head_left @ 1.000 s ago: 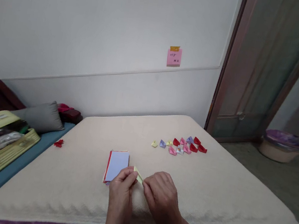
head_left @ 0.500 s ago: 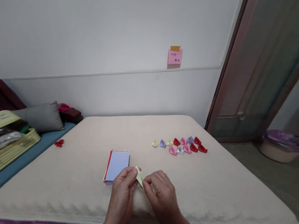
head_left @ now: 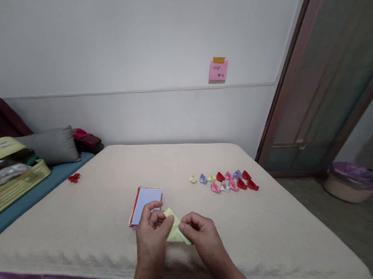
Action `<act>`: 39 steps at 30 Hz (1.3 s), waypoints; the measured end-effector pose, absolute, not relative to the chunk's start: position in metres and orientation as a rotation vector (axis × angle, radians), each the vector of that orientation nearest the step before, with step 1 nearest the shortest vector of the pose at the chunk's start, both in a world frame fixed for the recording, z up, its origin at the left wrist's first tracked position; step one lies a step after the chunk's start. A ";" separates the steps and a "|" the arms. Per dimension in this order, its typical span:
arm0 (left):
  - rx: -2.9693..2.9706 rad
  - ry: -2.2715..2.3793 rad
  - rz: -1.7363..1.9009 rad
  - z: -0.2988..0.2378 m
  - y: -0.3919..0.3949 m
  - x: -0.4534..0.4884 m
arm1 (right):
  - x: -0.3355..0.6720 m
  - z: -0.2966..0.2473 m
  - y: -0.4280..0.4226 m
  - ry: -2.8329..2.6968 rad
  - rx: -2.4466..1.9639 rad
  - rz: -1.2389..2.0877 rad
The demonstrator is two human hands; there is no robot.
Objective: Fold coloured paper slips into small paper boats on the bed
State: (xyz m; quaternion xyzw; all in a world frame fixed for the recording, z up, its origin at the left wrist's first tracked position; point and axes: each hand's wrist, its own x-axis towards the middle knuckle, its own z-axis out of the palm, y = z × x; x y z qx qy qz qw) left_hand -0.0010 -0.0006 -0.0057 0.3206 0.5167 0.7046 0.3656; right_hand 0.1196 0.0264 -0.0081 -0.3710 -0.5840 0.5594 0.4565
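L hand (head_left: 155, 231) is near the stack (head_left: 147, 201), in front & a bit to its R, w/ thumb & fingers clamped on the yellow paper (head_left: 174, 234). R hand (head_left: 205, 240) is farther R of the stack & pinches the paper's other side. So both hands are on 1 sheet, w/ a small gap btwn them. The paper is just R of the stack, a bit nearer, & has a fold in it. Can't tell if L hand touches the stack. The stack has a lt blue sheet on top, w/ red & white edges poking out, & sits on a cream cloth (head_left: 98, 224). Well L of the stack is a red bit (head_left: 74, 178). Behind the stack & to its R are abt 12 folded bits (head_left: 234, 185): red, pink, blue, yellow, white. Far back L of the stack is a gray pillow (head_left: 54, 144). Up behind the stack, to the R, a pink note (head_left: 217, 71) is taped on the wall (head_left: 136, 32).
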 end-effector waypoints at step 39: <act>0.929 1.264 1.425 0.001 -0.004 -0.010 | 0.133 -0.016 0.033 -1.108 -0.807 1.912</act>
